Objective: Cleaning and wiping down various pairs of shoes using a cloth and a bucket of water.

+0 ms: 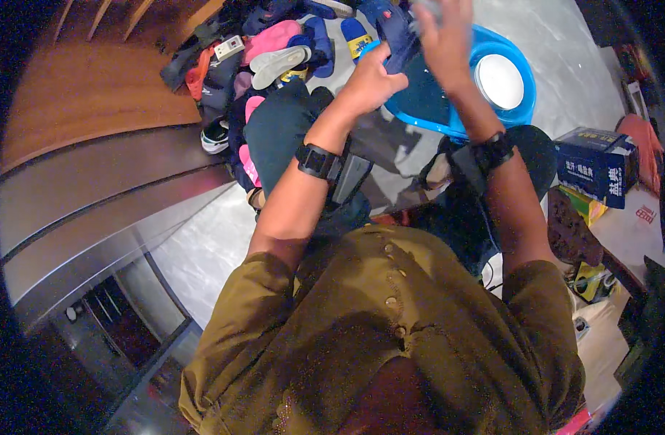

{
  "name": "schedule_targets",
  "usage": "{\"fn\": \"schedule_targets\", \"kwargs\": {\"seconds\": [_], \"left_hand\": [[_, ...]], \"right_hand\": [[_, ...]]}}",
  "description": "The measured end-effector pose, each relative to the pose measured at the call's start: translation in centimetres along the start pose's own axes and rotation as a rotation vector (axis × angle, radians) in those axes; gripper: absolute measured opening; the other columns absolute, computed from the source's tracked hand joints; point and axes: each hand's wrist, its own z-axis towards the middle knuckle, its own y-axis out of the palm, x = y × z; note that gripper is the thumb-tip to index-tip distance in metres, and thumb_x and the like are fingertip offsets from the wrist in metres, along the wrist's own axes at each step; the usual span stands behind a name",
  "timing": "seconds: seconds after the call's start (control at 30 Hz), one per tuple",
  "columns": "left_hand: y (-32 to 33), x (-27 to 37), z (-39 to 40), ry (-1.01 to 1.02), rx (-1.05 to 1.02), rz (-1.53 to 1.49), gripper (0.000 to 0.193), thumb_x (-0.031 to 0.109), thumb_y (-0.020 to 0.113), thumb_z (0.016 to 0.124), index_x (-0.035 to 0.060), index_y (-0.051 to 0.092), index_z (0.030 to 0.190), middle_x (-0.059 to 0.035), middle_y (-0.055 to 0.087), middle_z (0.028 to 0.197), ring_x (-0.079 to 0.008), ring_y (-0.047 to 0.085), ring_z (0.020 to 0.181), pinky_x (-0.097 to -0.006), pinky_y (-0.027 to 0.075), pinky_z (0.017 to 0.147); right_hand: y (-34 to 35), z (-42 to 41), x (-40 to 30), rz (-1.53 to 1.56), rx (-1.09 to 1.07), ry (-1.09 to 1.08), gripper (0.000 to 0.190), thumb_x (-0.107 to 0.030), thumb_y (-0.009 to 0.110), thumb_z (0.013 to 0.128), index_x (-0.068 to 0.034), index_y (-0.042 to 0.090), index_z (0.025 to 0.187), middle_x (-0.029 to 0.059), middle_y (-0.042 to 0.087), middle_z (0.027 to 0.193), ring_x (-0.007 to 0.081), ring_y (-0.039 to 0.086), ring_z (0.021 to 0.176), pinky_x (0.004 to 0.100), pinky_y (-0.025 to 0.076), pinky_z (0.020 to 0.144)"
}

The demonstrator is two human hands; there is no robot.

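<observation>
My left hand (371, 80) is at the left rim of a blue plastic basin (520, 117), its fingers against a dark navy shoe (398, 41) and apparently gripping it. The shoe tilts over the basin, and its upper end bears a small red mark. My right hand (446, 41) is raised above the basin beside the shoe, blurred by motion. A greyish, smeared thing (426, 15) shows at its fingers, too unclear to name. Dark water (427, 98) seems to fill the basin's larger part. In its right part sits a round white bowl or lid (500, 81).
A pile of shoes and slippers, including a white slipper (280, 65) and a pink one (271, 41), lies left of the basin. A blue-and-yellow slipper (355, 39) rests on the floor. Right stands a dark blue printed carton (596, 166). A wooden cabinet (98, 103) lines the left.
</observation>
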Motion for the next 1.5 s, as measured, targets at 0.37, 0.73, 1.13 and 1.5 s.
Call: {"fn": "schedule_targets", "kwargs": {"seconds": [0.37,0.73,1.13,1.5], "left_hand": [[-0.1,-2.5,0.2,0.043,0.103,0.119,0.043,0.004,0.064,0.07,0.0035,0.057,0.113,0.0006,0.06,0.09,-0.0088,0.054,0.076,-0.0238,0.046,0.067],[0.3,-0.8,-0.5,-0.207,-0.148,-0.57,0.058,0.002,0.067,0.073,0.0083,0.05,0.128,-0.0052,0.064,0.106,-0.0154,0.063,0.091,-0.0307,0.052,0.081],[-0.4,1.0,-1.4,-0.275,-0.234,-0.664,0.066,0.003,0.065,0.069,0.0064,0.046,0.132,-0.01,0.062,0.116,-0.0238,0.063,0.101,-0.0377,0.051,0.091],[-1.3,1.1,-1.9,-0.266,-0.298,-0.641,0.07,0.011,0.071,0.073,0.0064,0.042,0.136,-0.0109,0.059,0.123,-0.0231,0.06,0.107,-0.0378,0.05,0.092]], "right_hand": [[0.4,-4.4,-2.4,0.153,-0.176,-0.07,0.021,-0.015,0.065,0.079,-0.005,0.061,0.096,0.0157,0.054,0.095,0.0341,0.054,0.093,0.0413,0.043,0.082],[-0.3,-0.5,1.0,0.096,-0.006,0.157,0.022,-0.02,0.062,0.083,-0.003,0.06,0.097,0.0168,0.054,0.096,0.035,0.054,0.092,0.0417,0.044,0.082],[-1.4,2.5,3.1,0.136,0.091,0.413,0.026,-0.023,0.057,0.089,-0.001,0.057,0.103,0.0191,0.052,0.099,0.0339,0.055,0.089,0.0405,0.045,0.077],[-1.4,2.5,8.6,0.654,0.07,0.735,0.031,-0.029,0.06,0.089,-0.004,0.06,0.107,0.0083,0.062,0.099,0.016,0.055,0.094,0.0308,0.044,0.082]]}}
